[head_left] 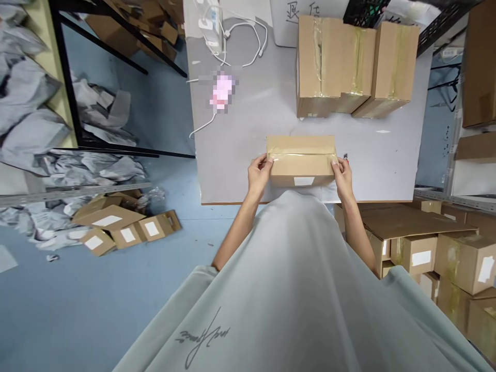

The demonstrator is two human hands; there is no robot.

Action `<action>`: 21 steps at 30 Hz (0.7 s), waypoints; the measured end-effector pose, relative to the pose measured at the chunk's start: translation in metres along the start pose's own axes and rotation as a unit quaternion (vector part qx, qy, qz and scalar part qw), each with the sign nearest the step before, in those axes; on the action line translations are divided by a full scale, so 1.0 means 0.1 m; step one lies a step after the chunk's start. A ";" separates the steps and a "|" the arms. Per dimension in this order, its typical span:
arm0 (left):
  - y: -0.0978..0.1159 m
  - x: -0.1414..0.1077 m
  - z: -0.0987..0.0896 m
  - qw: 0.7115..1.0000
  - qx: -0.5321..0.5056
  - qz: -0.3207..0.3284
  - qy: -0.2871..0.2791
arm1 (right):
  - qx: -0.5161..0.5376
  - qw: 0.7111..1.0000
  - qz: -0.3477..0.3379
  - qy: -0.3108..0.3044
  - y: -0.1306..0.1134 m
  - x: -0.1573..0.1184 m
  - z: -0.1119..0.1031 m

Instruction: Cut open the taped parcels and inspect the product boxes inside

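A small taped cardboard box [301,164] sits near the front edge of the table, with a white label on the side facing me. My left hand [259,173] grips its left end, thumb on the upper edge. At the opposite end, my right hand [342,174] is closed on the box in the same way. A tiny dark and red object [346,157] shows by the fingers of my right hand; its kind is too small to tell. Clear tape runs along the seam on top of the box.
Taller taped cardboard boxes [320,62] stand at the table's [248,119] back right. A power strip [211,28] with white cables and a blurred pink object [223,90] lie at the left. Stacked boxes [418,253] fill the floor at right; grey parcels [27,124] pile at left.
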State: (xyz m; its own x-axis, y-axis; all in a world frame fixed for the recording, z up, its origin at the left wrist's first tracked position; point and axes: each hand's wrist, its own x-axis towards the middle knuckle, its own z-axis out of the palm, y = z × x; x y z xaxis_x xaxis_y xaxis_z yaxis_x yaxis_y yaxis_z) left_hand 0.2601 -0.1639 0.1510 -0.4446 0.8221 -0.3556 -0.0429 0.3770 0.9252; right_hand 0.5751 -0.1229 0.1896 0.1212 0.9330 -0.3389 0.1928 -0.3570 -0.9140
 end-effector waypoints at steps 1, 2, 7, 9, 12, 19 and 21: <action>0.00 -0.05 0.00 1.000 0.001 -0.005 -0.001 | 0.007 1.000 -0.015 0.000 0.03 -0.03 -0.03; -0.01 -0.09 0.00 1.000 0.002 -0.011 -0.003 | 0.013 1.000 -0.024 -0.003 0.06 -0.05 -0.06; -0.12 -0.21 0.04 0.996 0.034 -0.077 -0.013 | 0.026 0.999 0.019 -0.019 0.34 -0.06 -0.12; -0.15 -0.22 0.03 0.994 0.047 -0.100 -0.024 | 0.033 0.999 0.036 -0.022 0.44 -0.05 -0.15; -0.12 -0.16 -0.01 0.991 0.074 -0.110 -0.015 | 0.039 0.998 0.044 -0.015 0.52 -0.01 -0.24; 0.37 0.59 0.19 0.984 0.177 -0.017 0.018 | 0.034 0.996 0.036 0.068 0.45 0.79 -0.60; 0.54 0.90 0.41 0.980 0.197 -0.001 0.012 | 0.038 0.994 0.030 0.099 0.38 1.19 -0.72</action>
State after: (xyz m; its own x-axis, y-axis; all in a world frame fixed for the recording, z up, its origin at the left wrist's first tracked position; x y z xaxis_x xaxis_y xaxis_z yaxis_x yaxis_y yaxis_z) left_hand 0.2547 -0.0517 0.1636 -0.4656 0.8127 -0.3502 0.3028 0.5182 0.7999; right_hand 0.6667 -0.0288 0.1303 0.3217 0.8798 -0.3498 0.1052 -0.4004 -0.9103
